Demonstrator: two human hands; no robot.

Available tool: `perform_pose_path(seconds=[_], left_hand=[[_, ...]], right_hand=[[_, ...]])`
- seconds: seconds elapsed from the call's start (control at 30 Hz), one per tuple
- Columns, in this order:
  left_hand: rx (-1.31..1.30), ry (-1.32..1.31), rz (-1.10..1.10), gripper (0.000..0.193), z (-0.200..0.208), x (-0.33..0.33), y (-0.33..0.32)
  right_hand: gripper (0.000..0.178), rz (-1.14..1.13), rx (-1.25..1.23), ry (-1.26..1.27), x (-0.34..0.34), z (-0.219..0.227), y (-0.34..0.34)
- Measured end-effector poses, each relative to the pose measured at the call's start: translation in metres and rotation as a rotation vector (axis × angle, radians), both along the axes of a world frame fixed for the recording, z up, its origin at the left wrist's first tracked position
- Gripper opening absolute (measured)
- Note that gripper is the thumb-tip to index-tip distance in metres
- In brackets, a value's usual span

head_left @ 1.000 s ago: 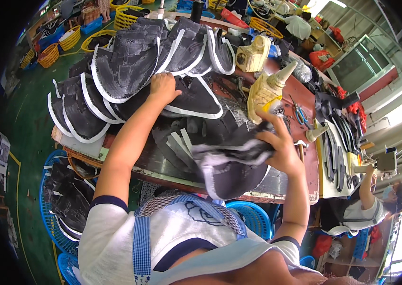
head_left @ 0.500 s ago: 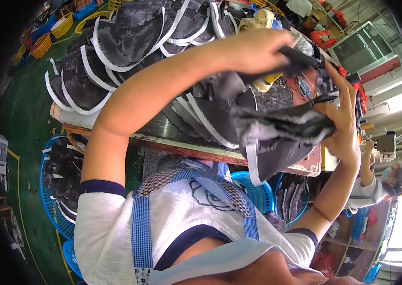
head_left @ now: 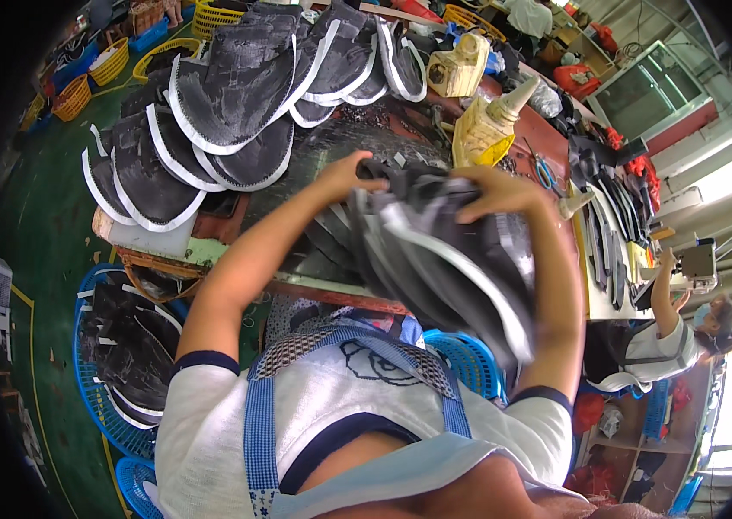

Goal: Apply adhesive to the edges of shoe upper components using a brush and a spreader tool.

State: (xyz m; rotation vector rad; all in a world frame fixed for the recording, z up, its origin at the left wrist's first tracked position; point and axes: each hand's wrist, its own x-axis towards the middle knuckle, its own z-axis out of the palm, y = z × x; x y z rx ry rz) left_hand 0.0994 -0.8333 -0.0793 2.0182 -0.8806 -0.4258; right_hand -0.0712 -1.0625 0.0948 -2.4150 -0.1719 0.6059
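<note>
- A blue basket of black, white-trimmed cutouts sits on the green floor, between 8 and 9 o'clock from the bundle at centre.
- A pile of black panels with curved white edging spreads over the workbench, between 10 and 11 o'clock.
- The left hand, at 10 o'clock, pinches the bundle's upper corner narrowly between thumb and fingers.
- The bundle of dark pieces, white bands along it, slants between the two forearms, its long axis running from 11 to 5 o'clock. Its lower end reaches past the bench's near edge; motion blurs it, leaving the layers impossible to count.
- Neither hand is nearer, as both touch it: the left at the 11 o'clock end, the right on the upper right flank.
- A yellowed nozzle bottle stands apart, just past 12.
- The right hand, at 1 o'clock, holds the bundle with thumb and fingers set wide; how firmly, one cannot tell.
- Dark strips line a board at 3 o'clock; a masked co-worker sits beyond, towards 4.
</note>
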Motion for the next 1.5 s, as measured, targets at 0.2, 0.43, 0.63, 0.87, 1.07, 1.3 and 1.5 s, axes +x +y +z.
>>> perform_pose_path(seconds=[0.2,0.43,0.63,0.87,1.07,1.3,1.5], left_hand=[[-0.256,0.386,-0.265,0.065,0.015,0.060,-0.011],[-0.039,-0.205,-0.059,0.057,0.092,0.149,-0.008],[0.011,-0.739,-0.198,0.070,0.119,-0.010,0.027],[-0.072,-0.774,-0.046,0.052,0.081,-0.047,0.032],[-0.186,-0.563,-0.183,0.034,0.130,-0.035,0.019],[0.045,-0.584,-0.094,0.082,0.057,0.033,-0.009],[-0.095,-0.485,-0.164,0.061,0.079,0.008,0.006]], right_hand=[[0.047,-0.148,0.098,-0.347,0.043,-0.072,0.025],[0.080,-0.324,-0.049,-0.612,0.109,-0.106,0.029],[0.084,-0.487,-0.125,-1.051,0.038,-0.095,0.060],[0.070,-0.632,0.008,-0.890,0.005,-0.123,0.084],[0.044,-0.514,0.174,-0.921,0.012,-0.095,0.057],[0.099,-0.493,0.023,-0.630,0.086,-0.117,0.038],[0.074,-0.487,0.112,-0.690,0.064,-0.108,0.045]])
